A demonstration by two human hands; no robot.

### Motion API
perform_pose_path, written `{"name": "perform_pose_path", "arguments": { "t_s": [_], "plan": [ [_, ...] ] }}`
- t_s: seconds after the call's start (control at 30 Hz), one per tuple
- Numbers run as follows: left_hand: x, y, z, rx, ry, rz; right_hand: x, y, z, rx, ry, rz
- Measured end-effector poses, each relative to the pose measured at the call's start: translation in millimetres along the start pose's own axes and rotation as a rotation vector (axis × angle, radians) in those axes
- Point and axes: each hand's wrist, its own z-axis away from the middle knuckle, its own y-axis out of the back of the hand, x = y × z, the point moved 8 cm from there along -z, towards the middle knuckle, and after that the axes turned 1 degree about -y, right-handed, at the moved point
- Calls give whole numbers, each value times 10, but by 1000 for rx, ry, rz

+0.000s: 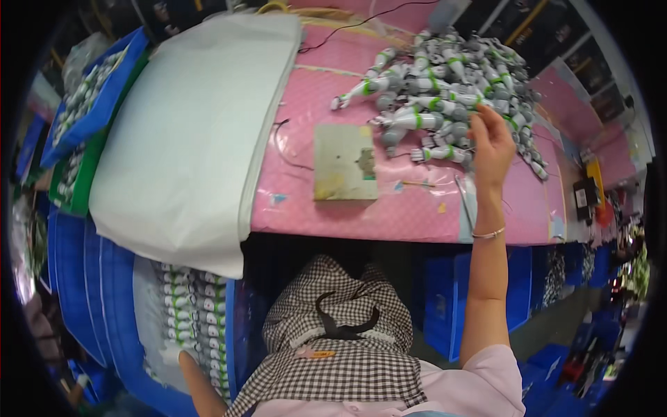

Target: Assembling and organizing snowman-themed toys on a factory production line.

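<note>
At the right of the table, my right hand [495, 144] reaches to the near right side of a heap of white limb-shaped parts [424, 121] with green bands and grey rounded ends. Its fingers are bent and closed against the heap; what they grip is too small and covered to name. Low on the left, my left hand [179, 357] is over a blue crate [233, 333] where similar white and green parts [182, 306] lie in rows. Something whitish covers or meets that hand's end, and its fingers cannot be made out.
A stained metal box [345, 163] stands on the pink-covered table [299, 219], with tweezers [464, 201] to its right. White sheeting [194, 132] hangs over the table's left part. Blue [97, 104] and green [87, 181] bins of parts stand far left; a blue crate [445, 299] sits below right.
</note>
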Motion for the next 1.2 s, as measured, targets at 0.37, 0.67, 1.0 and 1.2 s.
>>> {"name": "perform_pose_path", "arguments": {
  "t_s": [0.37, 0.67, 1.0, 1.2],
  "plan": [
    [3280, 1614, 1942, -506, -678, 1228, -415, -892, 9, -333, 604, 578],
    [4557, 1827, 4793, -2362, -374, 1156, -890, -656, 902, -347, 541, -211],
    [4775, 1962, 4465, -1963, -310, 1715, -185, -1017, 1666, -829, -779, -1702],
    [4655, 2181, 4517, -2109, -452, 1633, -380, -1027, 1731, -690, -712, -1756]
  ]
}}
